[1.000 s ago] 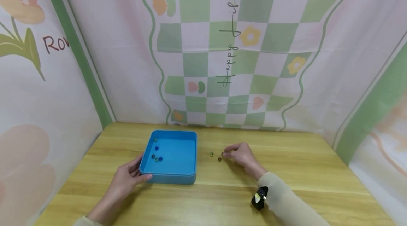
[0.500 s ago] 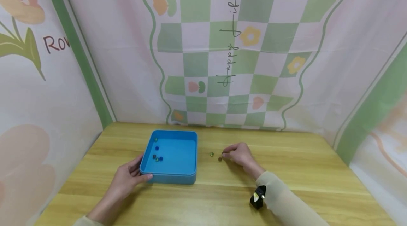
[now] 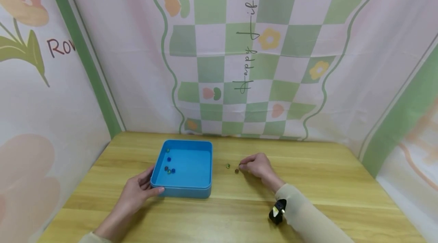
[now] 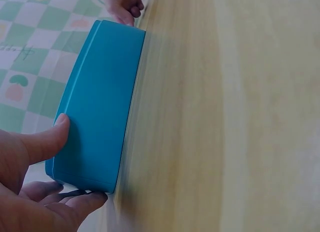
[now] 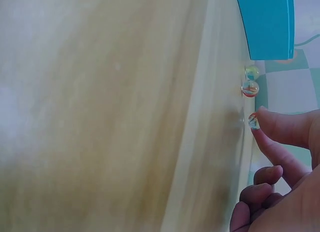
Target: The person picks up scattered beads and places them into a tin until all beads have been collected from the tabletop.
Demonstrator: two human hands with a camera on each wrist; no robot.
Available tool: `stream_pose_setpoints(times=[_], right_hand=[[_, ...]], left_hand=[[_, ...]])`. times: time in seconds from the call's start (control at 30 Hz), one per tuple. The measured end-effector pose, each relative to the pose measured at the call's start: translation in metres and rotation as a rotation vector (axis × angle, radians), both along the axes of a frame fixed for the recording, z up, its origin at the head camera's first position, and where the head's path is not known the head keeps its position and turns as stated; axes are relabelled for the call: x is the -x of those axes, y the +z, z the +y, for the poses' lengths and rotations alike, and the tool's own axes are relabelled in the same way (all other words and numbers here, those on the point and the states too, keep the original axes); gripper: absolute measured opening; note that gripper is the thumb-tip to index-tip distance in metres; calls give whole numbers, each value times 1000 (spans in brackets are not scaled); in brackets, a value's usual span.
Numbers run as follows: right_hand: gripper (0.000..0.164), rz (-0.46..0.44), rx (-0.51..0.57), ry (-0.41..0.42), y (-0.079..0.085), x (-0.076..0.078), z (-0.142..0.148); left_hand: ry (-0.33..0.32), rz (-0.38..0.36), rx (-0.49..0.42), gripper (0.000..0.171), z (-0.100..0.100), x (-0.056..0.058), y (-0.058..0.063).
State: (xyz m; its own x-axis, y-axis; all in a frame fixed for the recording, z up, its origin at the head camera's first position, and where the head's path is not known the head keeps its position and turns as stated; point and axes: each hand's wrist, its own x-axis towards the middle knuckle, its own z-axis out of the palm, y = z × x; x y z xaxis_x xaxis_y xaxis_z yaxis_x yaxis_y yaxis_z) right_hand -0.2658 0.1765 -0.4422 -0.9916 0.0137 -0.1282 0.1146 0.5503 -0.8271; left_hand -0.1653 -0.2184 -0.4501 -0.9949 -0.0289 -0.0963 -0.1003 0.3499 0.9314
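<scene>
here the right hand [image 3: 260,167] pinches a swirled glass marble [image 5: 254,122], near two more marbles [image 5: 250,88] right of the square blue box [image 3: 191,163], whose near-left corner the left hand [image 3: 134,192] grips

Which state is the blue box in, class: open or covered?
Open: in the head view, nothing covers the blue box, and five marbles show on its floor.

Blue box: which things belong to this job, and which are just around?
Job, it seems: blue box, left fingers gripping it, five marbles inside, two loose marbles, one marble pinched by right fingers.
Just around: patterned cloth, black wrist gadget.
</scene>
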Motion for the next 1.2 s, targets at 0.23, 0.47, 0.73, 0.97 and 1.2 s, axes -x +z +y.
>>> stream_pose_setpoints(times=[0.23,0.47,0.73,0.97,1.2], right_hand=[[16,12,7,3,1,-1,4],[19,5,1,9,4,-1,7],[18,9,16,23,10,-5,7],[19,3,27,27,14,-7,6],[19,1,31,40,16,-6,5]], left_hand=[[5,2,7,89,1,0,1],[5,5,5,89,1,-2,1],[0,3,14,90,1,-1,2],[2,-10,10,88,2,-1,3],[4,-8,11,88,3,-2,4]])
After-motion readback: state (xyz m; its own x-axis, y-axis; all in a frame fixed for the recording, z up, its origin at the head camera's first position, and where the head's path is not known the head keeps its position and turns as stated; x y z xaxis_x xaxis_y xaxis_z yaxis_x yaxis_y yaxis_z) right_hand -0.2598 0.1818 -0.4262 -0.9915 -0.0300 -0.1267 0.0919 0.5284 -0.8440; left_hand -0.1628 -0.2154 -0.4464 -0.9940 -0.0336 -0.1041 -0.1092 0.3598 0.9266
